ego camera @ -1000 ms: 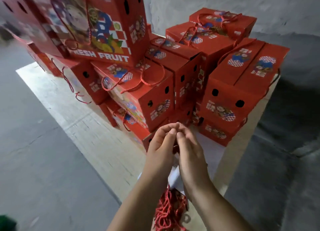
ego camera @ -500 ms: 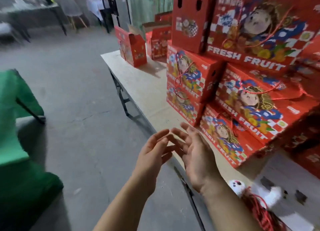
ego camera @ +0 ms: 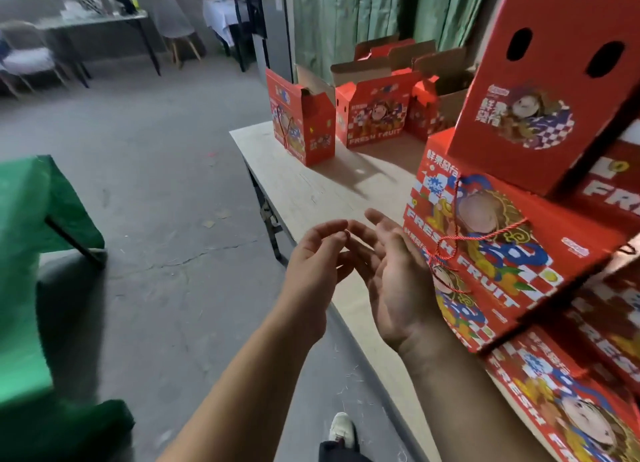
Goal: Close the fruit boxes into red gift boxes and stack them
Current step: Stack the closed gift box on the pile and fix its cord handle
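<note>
Both hands are hovering in the lower middle of the frame, over the near edge of the table (ego camera: 311,187), and neither grip is holding anything. The left hand (ego camera: 313,274) is showing its back to the camera, its fingers loosely curled and its fingertips (ego camera: 337,225) nearly meeting those of the other hand. The right hand (ego camera: 398,281) is turned palm inward, fingers relaxed and spread, sitting just beside the stack of closed gift boxes (ego camera: 502,253).

That stack is filling the right side of the frame, red cartons printed with a cartoon figure and the words FRESH FRUIT, piled in several tiers. A red cord handle (ego camera: 485,234) is lying across the face of the carton nearest the right hand. The top box (ego camera: 540,90) at the upper right is showing two dark oval holes in its end.

Farther along the table, in the upper middle of the frame, three open gift boxes (ego camera: 374,115) are standing upright with their flaps raised; whether they are holding anything cannot be told.

A green cloth (ego camera: 31,253) is draping something at the left edge. Green curtains (ego camera: 346,18) are hanging behind the table, and a white shoe (ego camera: 341,428) is showing on the grey floor (ego camera: 156,184) at the bottom.
</note>
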The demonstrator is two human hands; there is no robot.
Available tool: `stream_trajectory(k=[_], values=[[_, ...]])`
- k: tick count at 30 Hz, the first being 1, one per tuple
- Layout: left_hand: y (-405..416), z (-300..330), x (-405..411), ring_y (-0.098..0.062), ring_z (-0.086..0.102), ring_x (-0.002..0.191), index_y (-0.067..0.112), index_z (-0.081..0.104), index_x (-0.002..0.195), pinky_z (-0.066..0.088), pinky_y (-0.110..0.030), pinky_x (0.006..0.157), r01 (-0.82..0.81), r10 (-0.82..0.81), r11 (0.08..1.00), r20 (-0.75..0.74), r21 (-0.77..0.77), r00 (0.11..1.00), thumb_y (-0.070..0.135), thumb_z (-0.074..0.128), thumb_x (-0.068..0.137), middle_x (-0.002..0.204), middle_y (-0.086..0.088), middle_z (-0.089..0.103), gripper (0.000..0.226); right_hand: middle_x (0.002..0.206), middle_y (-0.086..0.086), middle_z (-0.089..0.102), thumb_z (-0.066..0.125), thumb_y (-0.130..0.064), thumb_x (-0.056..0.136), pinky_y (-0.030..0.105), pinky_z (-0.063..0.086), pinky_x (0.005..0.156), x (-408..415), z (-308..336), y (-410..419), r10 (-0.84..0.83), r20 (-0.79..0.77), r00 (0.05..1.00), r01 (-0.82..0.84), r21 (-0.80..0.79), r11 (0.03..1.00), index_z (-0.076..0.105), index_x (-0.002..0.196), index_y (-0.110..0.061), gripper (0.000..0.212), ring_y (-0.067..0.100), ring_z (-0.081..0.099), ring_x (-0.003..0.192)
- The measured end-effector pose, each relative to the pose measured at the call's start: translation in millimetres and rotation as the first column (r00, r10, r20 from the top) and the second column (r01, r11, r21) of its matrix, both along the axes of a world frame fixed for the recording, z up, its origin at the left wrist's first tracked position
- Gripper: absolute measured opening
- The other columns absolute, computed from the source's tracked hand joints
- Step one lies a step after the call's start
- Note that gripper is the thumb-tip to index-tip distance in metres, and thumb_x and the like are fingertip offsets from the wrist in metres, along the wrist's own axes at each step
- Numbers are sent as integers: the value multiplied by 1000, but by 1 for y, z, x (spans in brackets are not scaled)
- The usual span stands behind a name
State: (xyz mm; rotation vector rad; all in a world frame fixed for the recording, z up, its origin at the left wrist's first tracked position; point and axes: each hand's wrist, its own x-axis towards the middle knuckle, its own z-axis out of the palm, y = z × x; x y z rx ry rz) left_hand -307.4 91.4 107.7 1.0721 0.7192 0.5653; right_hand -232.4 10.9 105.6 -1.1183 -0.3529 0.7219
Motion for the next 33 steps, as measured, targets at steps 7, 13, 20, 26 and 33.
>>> stream_trajectory(k=[7,13,20,26,33], values=[[122,0,78,-18,76,102,25,72,115,60,-29,87,-24,24,1000,10,20,1000,20,57,105,108,-3,79,19,115,4,77,43,-18,110,32,57,94,81,17,126,16,-58,998,-18,-37,999,62,130,-21,28,20,73,111],[224,-19,127,-25,74,109,29,76,108,59,-34,93,-33,33,999,7,-35,999,23,60,101,111,-8,78,19,110,7,78,51,-12,106,36,57,95,126,3,235,11,-21,1000,-14,-137,990,68,121,-24,26,24,73,109],[409,-40,213,-24,73,111,21,68,123,59,-38,96,75,-75,997,2,-1,997,19,59,104,116,-7,77,21,118,-2,74,52,-9,104,41,55,104,208,-29,427,-57,177,982,101,-251,963,62,126,-25,28,14,70,111],[576,-59,286,-16,70,114,26,52,138,60,-25,85,136,-133,989,-74,51,988,24,55,107,131,-2,67,32,149,-3,48,63,-35,99,45,48,109,290,-54,574,-86,323,943,264,-564,783,27,158,-32,68,19,50,132],[699,-86,346,-21,42,143,41,20,159,48,-36,108,259,-130,901,-355,348,926,39,63,103,154,1,33,71,93,9,70,58,-32,101,48,57,80,336,-94,606,-230,499,835,528,-613,588,59,100,-12,20,32,67,87]])
